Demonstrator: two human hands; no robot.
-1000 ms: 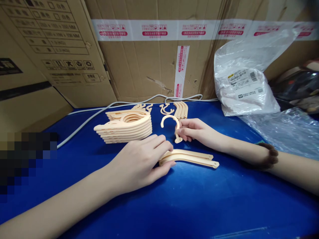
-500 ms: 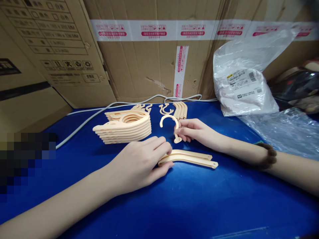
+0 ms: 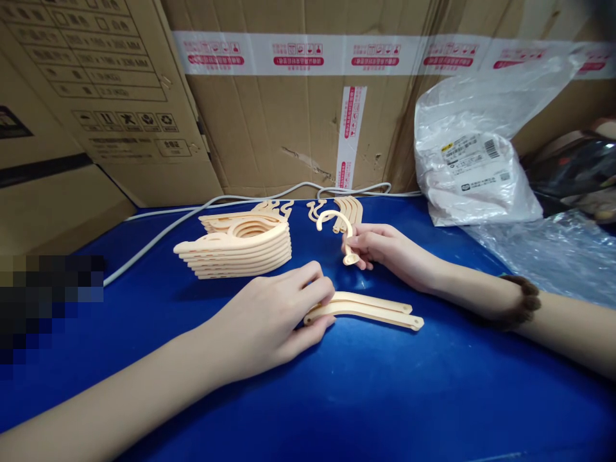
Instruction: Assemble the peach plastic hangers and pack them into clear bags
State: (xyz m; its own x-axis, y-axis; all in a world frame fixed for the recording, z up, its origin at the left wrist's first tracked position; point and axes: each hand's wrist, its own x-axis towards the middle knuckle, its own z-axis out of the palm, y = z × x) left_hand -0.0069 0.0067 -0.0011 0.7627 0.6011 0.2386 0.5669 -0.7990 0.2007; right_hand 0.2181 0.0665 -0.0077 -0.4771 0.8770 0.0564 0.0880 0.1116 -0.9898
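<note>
My right hand [image 3: 385, 250] pinches a cream plastic hanger hook [image 3: 350, 234] by its stem, with the curve up and the round base down, above the blue table. Below and to the left, my left hand [image 3: 289, 311] is closed on the left end of two curved cream hanger arms [image 3: 370, 311] lying side by side on the table. Its fingertips cover part of that end. Behind my left hand stands a stack of cream folding hangers [image 3: 235, 250].
Loose hooks [image 3: 315, 210] and more hanger arms [image 3: 353, 210] lie at the back. A grey cable [image 3: 163, 253] runs along the rear edge by cardboard boxes [image 3: 269, 128]. At right are a white plastic parcel bag [image 3: 476, 160] and clear plastic film [image 3: 553, 256].
My right hand has raised the hook slightly and moved it a little to the right, tilting it. My left hand stays at the hanger arms.
</note>
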